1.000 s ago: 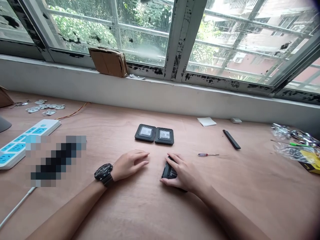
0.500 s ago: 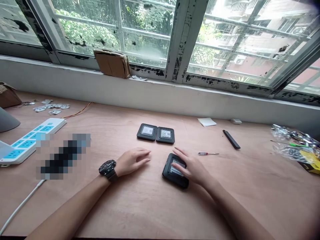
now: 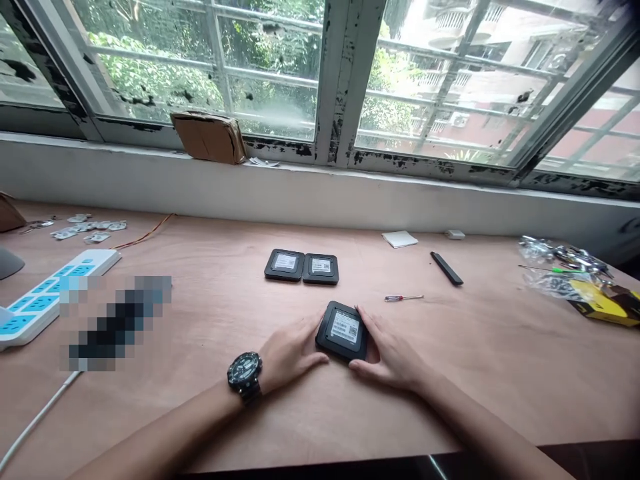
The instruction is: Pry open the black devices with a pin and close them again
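Note:
In front of me a black square device (image 3: 343, 329) with a white printed label on its upper face rests on the table. My left hand (image 3: 294, 352), with a black watch (image 3: 245, 373) on its wrist, presses against the device's left side. Against the right side lies my right hand (image 3: 387, 350), its thumb at the near edge and its fingers along the far right corner. Together the two hands hold the device between them. Farther back, two similar black devices (image 3: 285, 265) lie side by side, labels up. A small screwdriver (image 3: 404, 298) with a reddish clear handle lies to the right.
A white power strip (image 3: 60, 290) and a blurred-out dark object (image 3: 117, 323) are on the left. Small clear-white pieces (image 3: 90, 228) lie behind. At the right are a black strip (image 3: 447, 269), white paper (image 3: 400, 239), plastic bags (image 3: 550, 283) and a yellow-black box (image 3: 607, 303).
My left hand has moved right onto the device's left side. My right hand has slid from its top to its right side, and the device is turned slightly. The view has shifted.

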`<state>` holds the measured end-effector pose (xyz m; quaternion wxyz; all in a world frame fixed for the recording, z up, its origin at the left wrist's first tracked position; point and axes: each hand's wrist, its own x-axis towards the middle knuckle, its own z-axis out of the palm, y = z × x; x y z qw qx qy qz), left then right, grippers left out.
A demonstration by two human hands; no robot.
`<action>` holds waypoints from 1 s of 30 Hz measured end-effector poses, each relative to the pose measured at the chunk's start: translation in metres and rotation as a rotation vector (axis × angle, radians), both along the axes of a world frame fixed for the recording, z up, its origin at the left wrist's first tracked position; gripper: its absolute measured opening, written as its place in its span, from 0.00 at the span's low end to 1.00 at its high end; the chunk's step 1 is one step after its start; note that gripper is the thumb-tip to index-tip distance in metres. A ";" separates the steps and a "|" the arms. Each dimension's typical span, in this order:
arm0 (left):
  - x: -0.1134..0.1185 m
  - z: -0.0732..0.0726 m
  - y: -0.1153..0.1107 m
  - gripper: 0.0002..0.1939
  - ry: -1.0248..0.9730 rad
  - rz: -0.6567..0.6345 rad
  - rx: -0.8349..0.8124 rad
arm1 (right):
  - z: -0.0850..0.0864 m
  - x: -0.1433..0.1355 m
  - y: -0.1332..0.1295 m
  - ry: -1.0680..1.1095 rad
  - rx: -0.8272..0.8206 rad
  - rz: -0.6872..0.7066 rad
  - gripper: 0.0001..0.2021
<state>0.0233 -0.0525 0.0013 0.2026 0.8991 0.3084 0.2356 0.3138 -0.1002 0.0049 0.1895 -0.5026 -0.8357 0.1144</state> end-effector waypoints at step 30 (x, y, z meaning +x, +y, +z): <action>0.004 -0.001 -0.018 0.37 0.161 -0.242 0.227 | -0.001 -0.003 -0.007 -0.137 0.108 0.074 0.51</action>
